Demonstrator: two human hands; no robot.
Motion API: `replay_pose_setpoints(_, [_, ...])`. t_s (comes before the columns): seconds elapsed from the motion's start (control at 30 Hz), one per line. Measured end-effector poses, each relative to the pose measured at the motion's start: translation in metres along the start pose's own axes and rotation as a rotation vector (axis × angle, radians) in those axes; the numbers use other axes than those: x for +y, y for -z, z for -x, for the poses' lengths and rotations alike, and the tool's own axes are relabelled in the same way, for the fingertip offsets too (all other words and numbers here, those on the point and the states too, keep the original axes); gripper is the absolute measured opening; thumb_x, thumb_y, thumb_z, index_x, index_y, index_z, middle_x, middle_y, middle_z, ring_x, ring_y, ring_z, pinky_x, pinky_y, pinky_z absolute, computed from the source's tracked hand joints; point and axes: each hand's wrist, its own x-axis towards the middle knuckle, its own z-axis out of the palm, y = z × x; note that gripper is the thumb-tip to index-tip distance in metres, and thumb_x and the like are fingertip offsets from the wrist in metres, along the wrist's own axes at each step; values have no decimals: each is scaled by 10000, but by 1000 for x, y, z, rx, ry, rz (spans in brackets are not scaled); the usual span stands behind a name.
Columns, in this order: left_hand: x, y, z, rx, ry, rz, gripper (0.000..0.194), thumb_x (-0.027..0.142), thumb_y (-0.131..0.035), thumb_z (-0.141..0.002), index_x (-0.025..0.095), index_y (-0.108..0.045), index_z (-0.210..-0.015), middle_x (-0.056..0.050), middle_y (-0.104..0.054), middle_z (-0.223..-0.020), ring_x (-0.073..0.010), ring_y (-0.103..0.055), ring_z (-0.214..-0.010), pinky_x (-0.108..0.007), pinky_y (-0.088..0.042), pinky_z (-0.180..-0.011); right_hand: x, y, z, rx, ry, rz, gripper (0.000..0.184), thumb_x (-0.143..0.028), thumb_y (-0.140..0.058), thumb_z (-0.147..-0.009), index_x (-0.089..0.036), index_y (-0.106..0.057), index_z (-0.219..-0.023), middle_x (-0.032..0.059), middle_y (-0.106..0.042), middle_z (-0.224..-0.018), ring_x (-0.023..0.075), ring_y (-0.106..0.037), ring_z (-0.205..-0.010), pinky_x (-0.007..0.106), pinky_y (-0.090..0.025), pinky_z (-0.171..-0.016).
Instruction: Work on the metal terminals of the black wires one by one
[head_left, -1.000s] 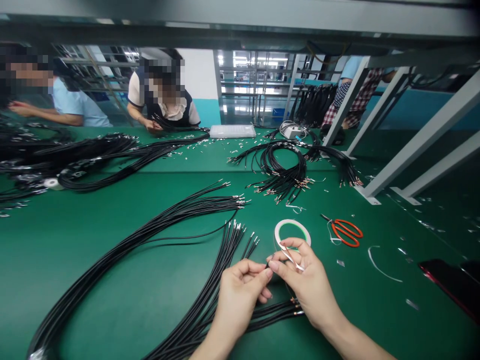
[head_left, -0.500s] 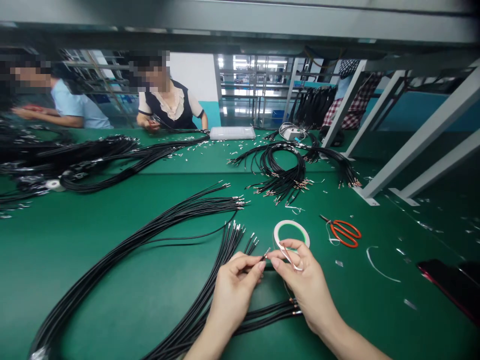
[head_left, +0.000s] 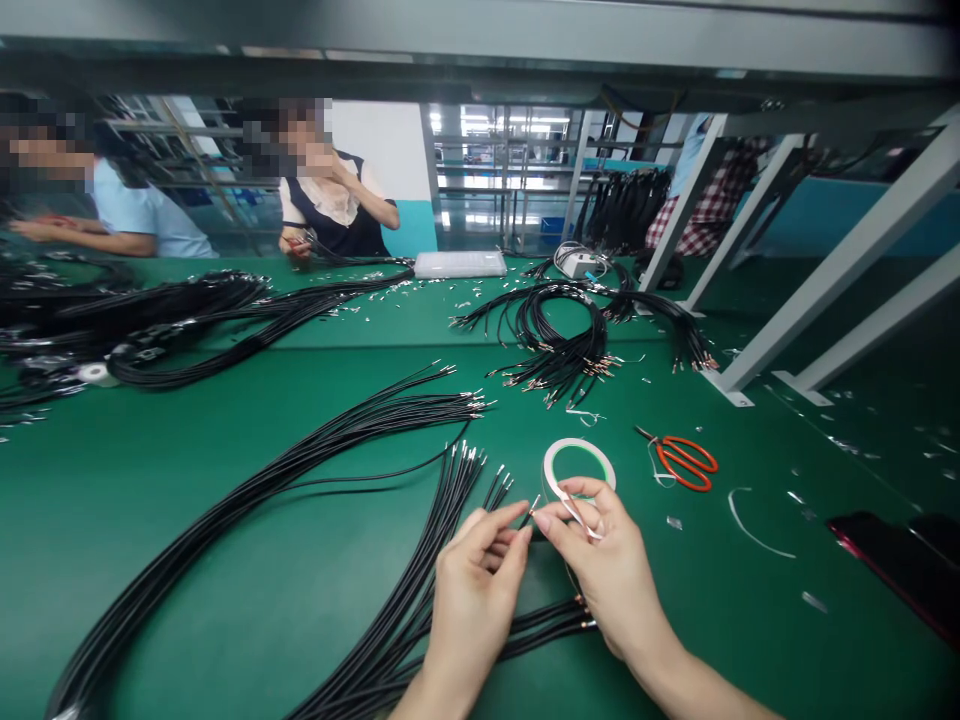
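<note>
My left hand has its thumb and forefinger about the end of a black cable with a silver tip. A small gap shows between those fingertips. Thumb and forefinger of my right hand meet at the same cable end. Inside the curled right fingers runs a thin copper-coloured and white strip, partly hidden. Just beyond the right hand lies a white tape roll. Under and beside my hands spreads a bundle of black cables with silver tips.
Orange-handled scissors lie to the right. Further off sit a coiled cable bundle and a long clear-white box. Metal legs rise on the right. A dark red-edged object lies at the right edge. Co-workers sit across the table.
My left thumb and forefinger have parted slightly at the cable end. My right hand keeps nearly the same grip. The co-worker opposite has raised a hand towards the head.
</note>
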Motion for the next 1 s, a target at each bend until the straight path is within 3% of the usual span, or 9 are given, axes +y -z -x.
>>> replay_pose_setpoints(0.2, [-9, -1, 1, 3, -232, -131, 300, 183, -566, -902, 232, -697, -1167, 4, -515, -676, -132, -533, -599, -230, -449, -558, 6, 0, 1, -18, 43, -12, 373, -300, -758, -777, -220, -488, -1022, -19, -667, -723, 126, -594, -669, 237, -457, -657])
replay_pose_setpoints(0.33, [-10, -3, 2, 16, -248, -123, 308, 173, -546, -914, 229, -688, -1182, -7, -523, -694, -141, -556, -624, -245, -469, -576, 8, -1, 2, 3, 89, 17, 361, -285, -749, -785, -224, -498, -1037, -18, -664, -715, 107, -567, -609, 213, -454, -613])
replay_pose_setpoints(0.43, [-8, -4, 3, 38, -197, -83, 292, 200, -561, -910, 238, -699, -1164, -5, -526, -695, -142, -567, -617, -251, -488, -568, 8, -2, 2, 14, 111, 32, 343, -286, -735, -797, -230, -503, -1044, -19, -662, -721, 90, -528, -554, 196, -434, -559])
replay_pose_setpoints(0.67, [-3, -4, 4, -3, 69, 235, 233, 297, -628, -868, 262, -740, -1069, 18, -519, -741, -94, -606, -540, -216, -529, -513, 4, -3, 4, 0, 66, 46, 376, -321, -738, -789, -227, -477, -1043, -16, -669, -711, 102, -534, -536, 206, -424, -524])
replay_pose_setpoints(1.0, [1, -2, 0, -3, 185, 373, 264, 350, -706, -789, 203, -762, -1002, 34, -542, -665, -86, -596, -481, -214, -523, -491, 2, -3, 3, -78, 11, -77, 387, -295, -739, -802, -227, -456, -1057, -23, -668, -727, 136, -620, -642, 250, -494, -629])
